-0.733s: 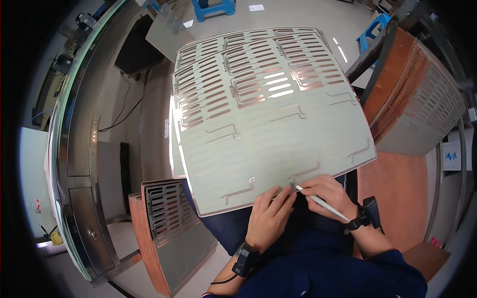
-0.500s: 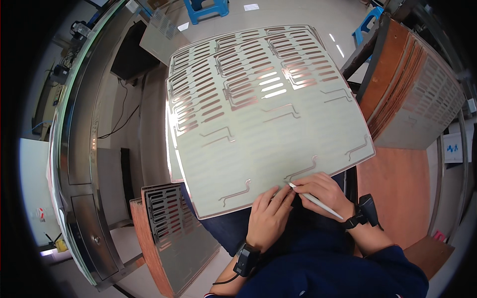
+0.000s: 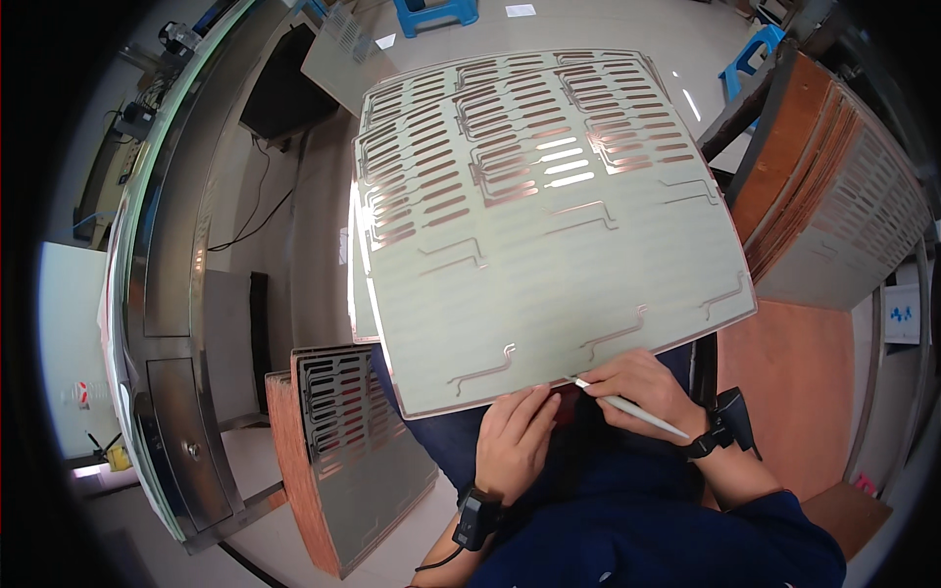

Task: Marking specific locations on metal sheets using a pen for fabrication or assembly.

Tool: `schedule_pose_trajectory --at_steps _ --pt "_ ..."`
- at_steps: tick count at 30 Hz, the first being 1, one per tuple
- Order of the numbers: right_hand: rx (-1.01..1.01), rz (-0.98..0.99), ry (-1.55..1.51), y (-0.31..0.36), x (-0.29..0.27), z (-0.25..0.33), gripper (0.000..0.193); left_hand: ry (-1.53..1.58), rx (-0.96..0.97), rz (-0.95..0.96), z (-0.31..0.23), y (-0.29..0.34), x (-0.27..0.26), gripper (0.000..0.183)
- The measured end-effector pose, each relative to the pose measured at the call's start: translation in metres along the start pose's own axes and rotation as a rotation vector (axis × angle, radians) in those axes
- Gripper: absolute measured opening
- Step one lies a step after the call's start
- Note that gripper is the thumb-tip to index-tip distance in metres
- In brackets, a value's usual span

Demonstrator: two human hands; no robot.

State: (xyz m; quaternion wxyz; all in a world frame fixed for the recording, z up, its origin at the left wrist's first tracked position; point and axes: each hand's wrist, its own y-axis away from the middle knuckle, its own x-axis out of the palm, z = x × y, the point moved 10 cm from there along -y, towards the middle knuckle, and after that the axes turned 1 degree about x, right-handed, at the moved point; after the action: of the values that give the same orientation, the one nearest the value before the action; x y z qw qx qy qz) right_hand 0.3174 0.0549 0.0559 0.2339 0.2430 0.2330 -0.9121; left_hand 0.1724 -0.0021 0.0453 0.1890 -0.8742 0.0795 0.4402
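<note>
A large pale circuit panel (image 3: 529, 314) with copper-coloured traces lies tilted over my lap, with at least one similar panel edge showing beneath it. My left hand (image 3: 512, 441) rests at the panel's near edge, fingers side by side and nearly straight; its thumb is mostly hidden. To its right, my right hand (image 3: 642, 392) pinches a slim white pen-shaped tool (image 3: 642, 416). The tool's narrow tip meets the near edge of the panel, between the two hands. Its exact kind is too small to make out.
Upright stacks of copper-edged panels stand at lower left (image 3: 363, 490) and on the right (image 3: 843, 176). A metal-fronted bench (image 3: 167, 392) runs along the left. Below the right stack is a reddish-brown board (image 3: 784, 392). Blue stools (image 3: 436, 14) stand on the far floor.
The whole view has shifted, with the panel now a little farther right. My left hand has slid left along the near edge, away from the tool tip. The right hand keeps its pinch.
</note>
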Motion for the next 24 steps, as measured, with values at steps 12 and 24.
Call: schedule_pose_trajectory --at_steps 12,24 --pt "-0.046 0.081 0.051 -0.017 0.036 0.013 0.029 -0.024 -0.069 -0.084 0.012 0.011 -0.014 0.037" --pt "-0.104 0.042 0.112 -0.017 0.038 0.02 0.033 -0.039 -0.066 -0.089 0.011 0.011 -0.012 0.036"
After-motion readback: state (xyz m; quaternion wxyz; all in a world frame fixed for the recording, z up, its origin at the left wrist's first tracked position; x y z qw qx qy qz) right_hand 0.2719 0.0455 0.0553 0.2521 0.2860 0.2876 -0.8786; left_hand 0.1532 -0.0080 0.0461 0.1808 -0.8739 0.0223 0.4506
